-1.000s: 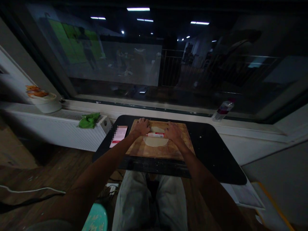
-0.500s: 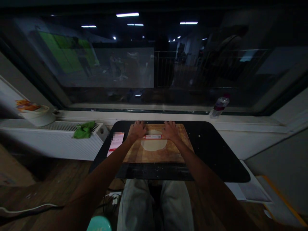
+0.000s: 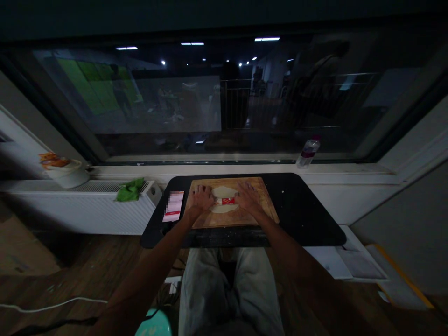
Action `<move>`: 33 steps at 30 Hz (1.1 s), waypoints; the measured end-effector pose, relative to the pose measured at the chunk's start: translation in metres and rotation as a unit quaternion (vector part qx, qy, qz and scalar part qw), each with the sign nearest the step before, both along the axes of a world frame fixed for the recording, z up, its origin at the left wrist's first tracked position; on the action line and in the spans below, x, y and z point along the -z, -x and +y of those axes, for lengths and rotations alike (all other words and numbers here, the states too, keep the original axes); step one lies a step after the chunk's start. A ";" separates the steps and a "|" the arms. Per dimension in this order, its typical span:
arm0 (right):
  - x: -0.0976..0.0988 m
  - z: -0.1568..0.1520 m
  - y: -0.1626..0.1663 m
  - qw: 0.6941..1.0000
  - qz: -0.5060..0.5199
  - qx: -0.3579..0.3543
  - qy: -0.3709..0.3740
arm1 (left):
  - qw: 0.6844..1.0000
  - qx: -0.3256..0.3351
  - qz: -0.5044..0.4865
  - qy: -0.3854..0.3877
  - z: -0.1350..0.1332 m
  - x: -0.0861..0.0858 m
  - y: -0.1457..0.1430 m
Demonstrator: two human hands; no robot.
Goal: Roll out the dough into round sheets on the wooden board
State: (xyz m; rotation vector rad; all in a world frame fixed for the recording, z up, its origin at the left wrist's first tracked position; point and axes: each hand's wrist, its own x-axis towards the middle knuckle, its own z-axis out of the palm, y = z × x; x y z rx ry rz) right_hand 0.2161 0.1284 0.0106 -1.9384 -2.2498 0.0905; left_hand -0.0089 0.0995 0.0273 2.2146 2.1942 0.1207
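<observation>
Pale, creased trousers (image 3: 201,289) sit below the near edge of a smooth, black, round-cornered tabletop (image 3: 308,224). Nearer its left edge lies a flat, glossy phone (image 3: 174,207). Mid-tabletop, a grained wooden board (image 3: 264,212) bears a thin, rounded, pale dough sheet (image 3: 224,192); across it lies a red-and-white printed cylinder (image 3: 228,201). The left hand (image 3: 203,198) covers its left end, fingers bent forward; the right hand (image 3: 247,196) covers the other, fingers slightly spread. Whether either set wraps the cylinder cannot be told. Beyond the far edge, a clear plastic bottle (image 3: 308,153) stands on the sill (image 3: 336,171).
</observation>
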 end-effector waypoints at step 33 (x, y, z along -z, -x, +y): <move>-0.010 -0.026 -0.008 0.999 -0.011 -0.040 -0.030 | 0.999 0.023 0.007 -0.042 -0.042 0.019 -0.006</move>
